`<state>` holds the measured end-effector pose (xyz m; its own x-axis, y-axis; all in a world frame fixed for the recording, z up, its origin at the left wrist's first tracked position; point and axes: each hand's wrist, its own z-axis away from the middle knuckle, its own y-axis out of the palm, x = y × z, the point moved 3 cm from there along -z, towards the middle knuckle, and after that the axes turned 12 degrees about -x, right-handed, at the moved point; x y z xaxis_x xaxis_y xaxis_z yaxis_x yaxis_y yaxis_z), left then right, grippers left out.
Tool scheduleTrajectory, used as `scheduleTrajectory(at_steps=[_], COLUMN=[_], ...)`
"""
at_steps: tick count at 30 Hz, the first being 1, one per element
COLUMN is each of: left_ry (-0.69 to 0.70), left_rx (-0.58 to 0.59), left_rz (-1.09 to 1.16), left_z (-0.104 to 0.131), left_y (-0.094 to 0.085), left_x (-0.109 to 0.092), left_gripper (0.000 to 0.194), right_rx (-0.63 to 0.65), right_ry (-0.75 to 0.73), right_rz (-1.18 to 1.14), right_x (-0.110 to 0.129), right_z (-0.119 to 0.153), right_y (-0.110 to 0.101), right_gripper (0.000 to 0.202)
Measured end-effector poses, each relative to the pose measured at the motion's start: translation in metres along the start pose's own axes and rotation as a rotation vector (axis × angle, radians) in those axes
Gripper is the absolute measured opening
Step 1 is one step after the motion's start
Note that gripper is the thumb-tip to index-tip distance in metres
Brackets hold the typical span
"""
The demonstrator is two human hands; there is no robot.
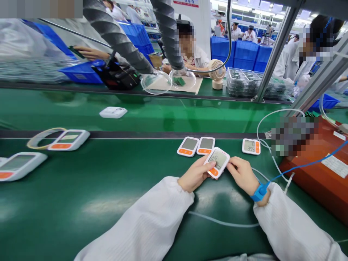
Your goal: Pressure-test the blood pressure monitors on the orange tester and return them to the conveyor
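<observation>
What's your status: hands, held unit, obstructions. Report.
Left hand holding white-and-orange LCD unit, digits showing. Right hand at its right edge. Two similar units close behind; thin tube between sleeves.

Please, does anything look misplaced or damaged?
No spill or damage is visible. One white device on the brighter green strip shows no screen, unlike the held device in the left hand, so it may lie face-down.

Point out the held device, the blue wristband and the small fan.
Held device (pixel 219 158): head view, on its screen.
Blue wristband (pixel 259 192): head view, on its band.
Small fan (pixel 217 75): head view, on its round head.
</observation>
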<state>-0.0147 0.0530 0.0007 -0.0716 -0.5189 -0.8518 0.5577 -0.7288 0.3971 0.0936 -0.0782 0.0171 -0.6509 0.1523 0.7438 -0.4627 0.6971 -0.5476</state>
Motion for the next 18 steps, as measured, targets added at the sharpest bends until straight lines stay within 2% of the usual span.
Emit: scheduleTrajectory(at_steps=[5, 7, 9, 12, 14, 18], left_ry=[0.096, 0.173, 0.23, 0.282, 0.33, 0.383], left_rx=[0.01, 0.003, -0.066, -0.243, -0.357, -0.593], left_rz=[-0.15, -0.227, -0.235, -0.173, -0.155, -0.264], left_z=[0.0, 0.0, -0.001, -0.005, -0.008, -0.016], left_y=[-0.003, -0.007, -0.018, -0.043, -0.065, -0.11], left_x=[-0.006, -0.017, -0.032, -0.058, -0.074, -0.089], left_gripper=[0.044, 0.044, 0.048, 0.055, 0.06, 0.061], right_rx=[0.074, 0.119, 0.164, 0.203, 0.176, -0.061], right_ry=[0.024, 0.019, -0.001, -0.039, -0.074, -0.143], right_rz=[0.097, 0.127, 0.139, 0.132, 0.136, 0.249], right_x=[-0.002, -0.001, 0.001, 0.005, 0.004, -0.01], right_z=[0.0, 0.003, 0.006, 0.009, 0.008, -0.003], right_y=[0.002, 0.004, 0.008, 0.011, 0.009, -0.009], right_gripper=[0.022, 0.019, 0.015, 0.012, 0.014, 0.018])
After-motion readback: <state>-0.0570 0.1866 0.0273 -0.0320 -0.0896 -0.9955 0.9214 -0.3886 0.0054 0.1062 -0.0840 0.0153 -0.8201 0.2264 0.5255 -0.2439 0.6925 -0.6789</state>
